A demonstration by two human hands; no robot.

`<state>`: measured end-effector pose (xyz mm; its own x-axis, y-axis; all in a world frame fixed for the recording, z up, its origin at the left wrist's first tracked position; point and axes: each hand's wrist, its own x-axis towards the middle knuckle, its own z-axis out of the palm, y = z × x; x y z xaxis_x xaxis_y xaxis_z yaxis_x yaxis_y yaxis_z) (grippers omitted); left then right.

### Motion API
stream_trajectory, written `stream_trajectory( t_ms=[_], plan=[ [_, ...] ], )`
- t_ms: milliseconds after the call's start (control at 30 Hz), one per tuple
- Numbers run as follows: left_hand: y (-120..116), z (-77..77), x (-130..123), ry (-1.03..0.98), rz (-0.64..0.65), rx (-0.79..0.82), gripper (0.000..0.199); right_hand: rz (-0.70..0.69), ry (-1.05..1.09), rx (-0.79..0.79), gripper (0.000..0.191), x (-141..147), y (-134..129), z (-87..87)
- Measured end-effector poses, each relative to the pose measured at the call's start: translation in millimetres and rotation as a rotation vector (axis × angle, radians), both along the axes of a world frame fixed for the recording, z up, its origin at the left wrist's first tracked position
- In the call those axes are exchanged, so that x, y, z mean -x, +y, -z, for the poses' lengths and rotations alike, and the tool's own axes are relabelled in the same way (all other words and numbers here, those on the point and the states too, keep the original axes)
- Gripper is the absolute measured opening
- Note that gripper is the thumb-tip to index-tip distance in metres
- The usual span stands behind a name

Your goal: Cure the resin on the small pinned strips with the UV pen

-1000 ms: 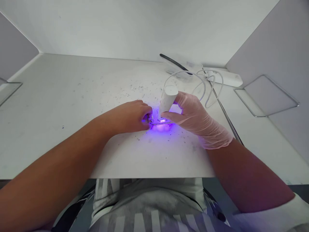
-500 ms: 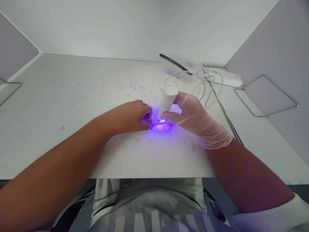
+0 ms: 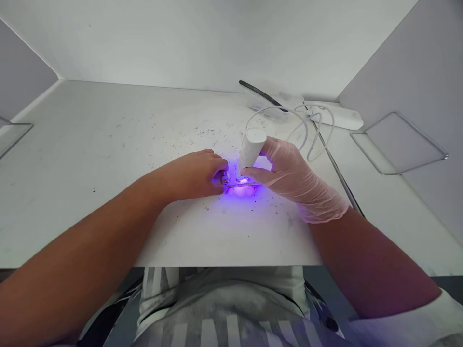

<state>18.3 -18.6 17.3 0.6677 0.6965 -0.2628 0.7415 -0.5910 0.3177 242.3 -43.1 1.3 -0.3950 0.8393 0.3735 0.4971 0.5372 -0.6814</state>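
My right hand (image 3: pixel 285 168), in a thin see-through glove, is closed round a white handheld UV lamp (image 3: pixel 252 144). The lamp stands tilted, its lit end down, and throws violet light on the worktop. Just under that end lies a small flat piece (image 3: pixel 240 183) with a shiny edge; the glare hides what kind of thing it is. My bare left hand (image 3: pixel 204 174) is closed at the left end of this piece, thumb and fingers pinching it. The fingertips of the left hand are partly hidden.
A white cable (image 3: pixel 307 130) loops from the lamp toward a white elongated box (image 3: pixel 340 116) at the back right. Near it lie a dark curved strip (image 3: pixel 264 94) and a clear plastic bag (image 3: pixel 267 110). Dark specks dot the white worktop (image 3: pixel 90 144). Wire frames (image 3: pixel 400 143) stand at both sides.
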Motion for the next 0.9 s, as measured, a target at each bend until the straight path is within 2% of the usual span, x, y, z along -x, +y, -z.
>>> stream_trajectory(
  t_ms=[900],
  plan=[
    [-0.1, -0.1, -0.9, 0.011, -0.010, 0.008, 0.022, 0.000, -0.002, -0.009, 0.013, 1.0, 0.3, 0.9]
  ],
)
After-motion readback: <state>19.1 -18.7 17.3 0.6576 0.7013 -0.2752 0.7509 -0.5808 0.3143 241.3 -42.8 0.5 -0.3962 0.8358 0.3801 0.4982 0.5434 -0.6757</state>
